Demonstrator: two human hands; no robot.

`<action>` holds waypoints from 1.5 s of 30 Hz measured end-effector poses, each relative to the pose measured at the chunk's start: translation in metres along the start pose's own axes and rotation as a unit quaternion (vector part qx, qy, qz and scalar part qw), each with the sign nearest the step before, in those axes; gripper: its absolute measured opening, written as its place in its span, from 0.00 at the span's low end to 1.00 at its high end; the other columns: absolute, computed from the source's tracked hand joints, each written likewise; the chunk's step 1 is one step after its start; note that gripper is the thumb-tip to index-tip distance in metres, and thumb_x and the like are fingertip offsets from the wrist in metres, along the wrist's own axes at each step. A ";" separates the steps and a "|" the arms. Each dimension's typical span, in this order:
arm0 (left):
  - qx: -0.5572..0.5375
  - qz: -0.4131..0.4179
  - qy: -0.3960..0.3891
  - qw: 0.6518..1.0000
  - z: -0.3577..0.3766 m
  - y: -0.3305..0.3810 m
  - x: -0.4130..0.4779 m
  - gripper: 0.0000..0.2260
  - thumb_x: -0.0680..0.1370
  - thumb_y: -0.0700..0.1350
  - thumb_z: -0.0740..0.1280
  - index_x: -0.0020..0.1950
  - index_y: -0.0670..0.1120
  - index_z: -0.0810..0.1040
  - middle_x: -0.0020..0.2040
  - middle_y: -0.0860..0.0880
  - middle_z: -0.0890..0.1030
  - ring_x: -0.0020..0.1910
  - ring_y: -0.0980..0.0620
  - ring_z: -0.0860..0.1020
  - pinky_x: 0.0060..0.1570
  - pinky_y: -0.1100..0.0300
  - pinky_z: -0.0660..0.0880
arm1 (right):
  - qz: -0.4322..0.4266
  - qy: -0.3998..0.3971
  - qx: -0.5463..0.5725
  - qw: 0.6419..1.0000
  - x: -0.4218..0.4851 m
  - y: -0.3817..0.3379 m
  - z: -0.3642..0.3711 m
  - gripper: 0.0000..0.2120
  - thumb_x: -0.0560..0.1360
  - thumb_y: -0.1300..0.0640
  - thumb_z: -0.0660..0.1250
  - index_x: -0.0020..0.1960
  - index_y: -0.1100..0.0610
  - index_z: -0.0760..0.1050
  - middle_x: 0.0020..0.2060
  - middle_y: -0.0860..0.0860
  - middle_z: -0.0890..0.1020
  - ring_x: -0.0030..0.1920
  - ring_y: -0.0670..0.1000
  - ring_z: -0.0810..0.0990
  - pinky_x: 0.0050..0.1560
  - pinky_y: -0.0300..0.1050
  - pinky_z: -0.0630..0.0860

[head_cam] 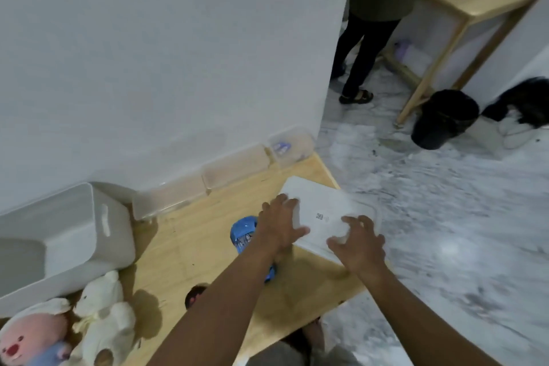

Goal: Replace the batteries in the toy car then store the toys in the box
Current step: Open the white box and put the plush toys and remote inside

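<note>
head view: lid (326, 211), white and flat, lies on the bench (193, 249) straight ahead of both hands, its long side running across from one hand to the other. left hand (280, 224) has its fingers spread nearly straight along the lid's left edge, thumb on top. right hand (358, 245) sits at the near right part, fingers bent, tips on the surface; blur hides whether it really grips. blue car (242, 232) is just left of the left wrist and partly under that forearm, so the left hand is nearer to it. box (74, 241) stands well to the left of both hands, with plush toys (101, 315) nearer the person than it. neither is touched.
</note>
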State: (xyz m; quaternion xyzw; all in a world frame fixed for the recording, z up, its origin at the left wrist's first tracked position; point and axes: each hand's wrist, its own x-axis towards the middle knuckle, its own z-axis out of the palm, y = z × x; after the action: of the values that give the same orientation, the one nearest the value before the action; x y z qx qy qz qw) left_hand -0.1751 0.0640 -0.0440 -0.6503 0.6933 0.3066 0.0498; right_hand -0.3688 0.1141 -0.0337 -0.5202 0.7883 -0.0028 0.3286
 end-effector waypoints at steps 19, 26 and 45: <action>-0.098 -0.098 0.261 0.955 -0.074 -0.157 -0.170 0.16 0.80 0.52 0.68 0.67 0.51 0.78 0.64 0.47 0.80 0.64 0.45 0.77 0.62 0.50 0.75 | -0.360 -0.037 -0.100 0.927 -0.103 -0.186 0.062 0.26 0.77 0.46 0.66 0.73 0.47 0.67 0.67 0.49 0.73 0.65 0.56 0.74 0.61 0.53 0.74; -0.109 -0.246 0.314 0.910 -0.065 -0.280 -0.289 0.16 0.76 0.54 0.66 0.60 0.50 0.81 0.57 0.46 0.82 0.58 0.40 0.79 0.55 0.47 0.78 | -0.326 -0.193 -0.049 0.924 -0.189 -0.266 0.156 0.30 0.72 0.42 0.70 0.72 0.48 0.66 0.64 0.54 0.75 0.61 0.56 0.77 0.57 0.50 0.76; -0.198 -0.342 0.285 0.873 -0.007 -0.384 -0.306 0.21 0.79 0.46 0.67 0.68 0.53 0.63 0.68 0.41 0.64 0.57 0.32 0.75 0.55 0.43 0.77 | -0.263 -0.125 -0.068 0.954 -0.223 -0.299 0.274 0.42 0.66 0.45 0.72 0.71 0.50 0.52 0.51 0.55 0.81 0.48 0.61 0.81 0.43 0.52 0.79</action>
State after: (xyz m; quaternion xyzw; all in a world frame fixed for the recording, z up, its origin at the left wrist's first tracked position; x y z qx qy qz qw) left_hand 0.2308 0.3398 -0.0335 -0.9023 0.3365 0.2025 -0.1778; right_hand 0.0725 0.2529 -0.0301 -0.7262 0.5745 0.0297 0.3764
